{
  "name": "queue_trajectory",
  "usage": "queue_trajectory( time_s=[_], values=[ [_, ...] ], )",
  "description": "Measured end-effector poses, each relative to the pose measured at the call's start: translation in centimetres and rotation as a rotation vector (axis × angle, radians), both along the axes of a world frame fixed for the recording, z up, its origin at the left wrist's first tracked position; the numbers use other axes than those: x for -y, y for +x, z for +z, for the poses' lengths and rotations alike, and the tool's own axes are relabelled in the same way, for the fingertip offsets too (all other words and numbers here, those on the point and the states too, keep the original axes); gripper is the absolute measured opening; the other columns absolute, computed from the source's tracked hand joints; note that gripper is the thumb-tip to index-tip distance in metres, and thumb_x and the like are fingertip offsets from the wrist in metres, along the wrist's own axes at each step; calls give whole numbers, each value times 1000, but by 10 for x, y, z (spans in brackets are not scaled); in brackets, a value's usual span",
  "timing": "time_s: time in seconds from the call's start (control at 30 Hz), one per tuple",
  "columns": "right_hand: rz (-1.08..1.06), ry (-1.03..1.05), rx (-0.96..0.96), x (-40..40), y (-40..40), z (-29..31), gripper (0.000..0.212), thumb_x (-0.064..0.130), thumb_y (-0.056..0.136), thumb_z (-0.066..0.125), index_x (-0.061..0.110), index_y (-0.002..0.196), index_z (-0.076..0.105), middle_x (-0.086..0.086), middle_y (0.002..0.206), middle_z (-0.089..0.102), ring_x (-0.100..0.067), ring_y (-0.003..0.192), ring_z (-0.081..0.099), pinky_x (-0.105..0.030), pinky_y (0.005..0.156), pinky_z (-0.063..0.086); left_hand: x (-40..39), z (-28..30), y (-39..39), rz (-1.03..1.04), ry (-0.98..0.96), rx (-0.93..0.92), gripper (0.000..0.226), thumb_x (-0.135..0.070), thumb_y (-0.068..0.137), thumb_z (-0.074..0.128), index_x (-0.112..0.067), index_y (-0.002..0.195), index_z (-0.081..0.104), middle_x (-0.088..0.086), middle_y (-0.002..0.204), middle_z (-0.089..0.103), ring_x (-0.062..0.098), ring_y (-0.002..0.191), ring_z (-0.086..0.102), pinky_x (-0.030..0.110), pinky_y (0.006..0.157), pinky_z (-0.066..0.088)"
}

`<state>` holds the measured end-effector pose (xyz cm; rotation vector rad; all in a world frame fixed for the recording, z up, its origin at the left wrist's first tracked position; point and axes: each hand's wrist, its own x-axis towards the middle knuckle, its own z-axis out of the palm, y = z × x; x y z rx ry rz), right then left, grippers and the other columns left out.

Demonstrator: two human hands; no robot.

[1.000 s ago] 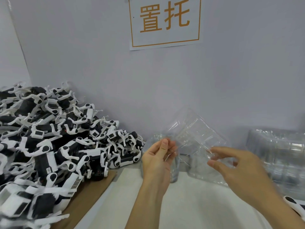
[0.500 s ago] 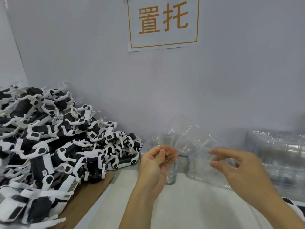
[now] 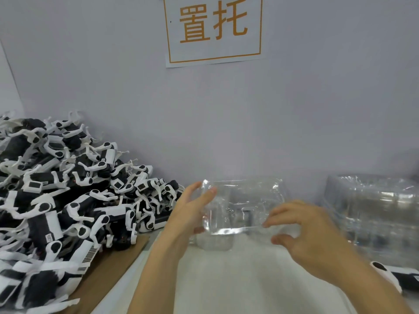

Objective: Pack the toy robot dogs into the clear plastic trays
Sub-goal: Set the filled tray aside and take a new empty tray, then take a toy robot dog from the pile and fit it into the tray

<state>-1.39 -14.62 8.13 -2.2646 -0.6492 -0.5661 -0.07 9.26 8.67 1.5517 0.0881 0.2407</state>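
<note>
Grey wall fills the upper frame, w/ a white sign (image 3: 214, 30) in orange characters top centre. Below it a pale worktop (image 3: 238, 279) runs to the bottom edge; a brown cardboard sheet (image 3: 108, 275) lies at its left.

Stock: a large heap of toy robot dogs (image 3: 63, 200), black and white, occupies the left of the frame, piled against the wall on and beyond the cardboard. 1 more dog (image 3: 394, 276) lies at the lower right edge, partly cut off. A stack of clear trays (image 3: 371, 207) sits at the right, blurred; count cannot be told.

Item in hand: 1 clear plastic tray (image 3: 242, 205), centre frame, held up off the worktop between both hands, approx. level, its long side across the view. Cavity detail is faint through the glare. More clear plastic (image 3: 215, 242) stands on the worktop just under and behind it; what it is cannot be made out.

Left hand (image 3: 190, 214): at the tray's left end, fingers extended up its edge, thumb appears under it, so a grip on that end. Right hand (image 3: 308, 232): at the tray's lower right, fingers curled, fingertips at the front rim and thumb below; blurred, so whether it pinches the rim or is just off it cannot be told.

Assessment: tray looks empty, no dog in either hand. Held at both ends prob. to steady thin flexible plastic and orient it before setting down. Dogs lie within reach, left of the left hand, which suits loading from that side.
</note>
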Motion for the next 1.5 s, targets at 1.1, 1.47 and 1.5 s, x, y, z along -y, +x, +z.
queue_trajectory(
  time_s=[1.1, 1.47, 1.5],
  values=[
    [-170, 201, -788, 18, 23, -52, 49, 34, 93, 64, 36, 138, 45, 3, 125, 48, -19, 116, 50, -30, 92, 40, -86, 4, 43, 439, 1707, -375, 52, -39, 92, 50, -13, 136, 42, 14, 141, 48, 34, 131, 42, 45, 105, 39],
    [-156, 183, -730, 19, 28, -57, 39, 33, 92, 65, 38, 128, 50, 6, 114, 46, -11, 115, 46, -26, 91, 39, -155, -10, 45, 422, 1937, -637, 22, -12, 94, 51, -21, 111, 61, -4, 108, 62, 16, 93, 60, 26, 70, 41],
    [-156, 185, -725, 18, 28, -58, 38, 33, 92, 65, 39, 127, 50, 7, 113, 46, -10, 115, 45, -26, 91, 39, -151, -12, 46, 428, 1965, -602, 23, -13, 94, 51, -21, 113, 60, -4, 111, 63, 15, 98, 62, 25, 68, 40]
  ],
)
